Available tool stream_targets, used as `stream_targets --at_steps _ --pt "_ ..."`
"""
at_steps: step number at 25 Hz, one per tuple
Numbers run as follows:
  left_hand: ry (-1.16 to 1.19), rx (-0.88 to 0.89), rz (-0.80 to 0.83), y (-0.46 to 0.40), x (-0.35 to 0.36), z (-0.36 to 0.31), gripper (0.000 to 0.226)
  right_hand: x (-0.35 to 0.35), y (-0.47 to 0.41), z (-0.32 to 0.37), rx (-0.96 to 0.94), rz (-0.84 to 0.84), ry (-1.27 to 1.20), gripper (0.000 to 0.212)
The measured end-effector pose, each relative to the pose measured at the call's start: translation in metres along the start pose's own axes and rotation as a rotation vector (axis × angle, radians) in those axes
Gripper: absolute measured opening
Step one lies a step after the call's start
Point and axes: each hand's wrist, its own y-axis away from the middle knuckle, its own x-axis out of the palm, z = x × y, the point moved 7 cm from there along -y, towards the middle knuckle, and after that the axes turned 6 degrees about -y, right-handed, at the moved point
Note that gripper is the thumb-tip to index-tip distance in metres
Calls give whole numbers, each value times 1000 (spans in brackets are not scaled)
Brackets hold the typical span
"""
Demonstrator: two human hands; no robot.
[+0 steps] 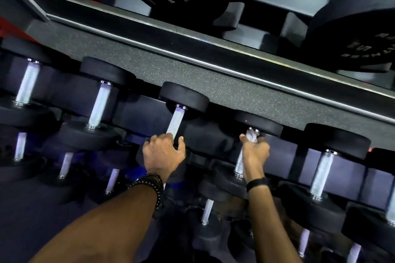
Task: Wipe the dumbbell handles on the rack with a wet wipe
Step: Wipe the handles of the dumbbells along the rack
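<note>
Black dumbbells with knurled silver handles lie in a row on the rack's top tier. My left hand [163,151] grips the near end of one handle [176,120], fingers and thumb curled round it. One dumbbell to the right, my right hand [255,151] wraps a white wet wipe [250,135] round the far end of that handle [239,165], just below the far weight head. The wipe bunches out above my fingers.
More dumbbells [322,174] sit to the left and right and on lower tiers [207,211] beneath my arms. Beyond the rack is speckled rubber flooring [213,79], then a mirror edge [192,34] reflecting large weights.
</note>
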Motion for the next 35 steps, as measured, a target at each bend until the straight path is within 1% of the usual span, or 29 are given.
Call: stream_targets --at_steps 1,2,4,5,6,7,8,10,12,14,16,17,18,19,21,23,25,26,28,30,32,35 --pt "0 5 1 0 1 0 39 -9 10 -5 -64 -19 52 19" --pt "8 6 -1 -1 0 0 39 -15 14 -14 -102 14 112 16" --pt "35 2 8 0 -1 0 39 -26 11 -36 -129 134 258 23" --pt "42 -6 12 1 -1 1 39 -32 10 -40 -184 190 369 25" --pt "48 -16 18 1 -2 2 39 -37 10 -43 -230 223 418 23" --pt "55 -23 30 2 -2 1 39 -45 14 -44 -251 236 403 19" --pt "59 -20 44 3 -2 -1 40 -53 22 -42 -244 254 318 17" --pt "55 -12 74 0 -3 1 41 -69 41 -37 -137 304 -33 15" --pt "53 38 99 3 -5 5 41 -92 60 -29 -17 321 -346 8" --pt "11 133 101 13 -4 -1 39 -120 74 -18 22 318 -524 8" --pt "18 196 122 33 3 -9 37 -140 82 -14 24 318 -618 2" --pt "52 255 137 53 -1 -28 37 -163 90 -10 23 308 -673 4" --pt "86 297 180 63 5 -38 40 -165 90 -12 53 310 -716 9" --pt "126 357 211 75 4 -56 46 -174 91 -13 72 303 -769 14" --pt "185 493 237 102 -8 -95 66 -201 99 -12 75 285 -847 19" --pt "195 584 253 114 -17 -122 79 -218 101 -14 66 272 -881 17" --pt "149 648 299 122 -23 -142 81 -235 100 -18 58 257 -889 16" --pt "113 667 334 124 -22 -149 78 -241 98 -21 46 237 -868 15" --pt "72 654 404 123 -12 -158 63 -251 89 -26 -6 177 -789 9" --pt "80 597 429 122 -3 -166 51 -261 75 -29 -58 92 -718 11" --pt "65 518 400 121 5 -173 57 -272 56 -35 -74 7 -674 15" --pt "-50 393 350 117 12 -186 67 -287 21 -43 -99 -62 -582 15"
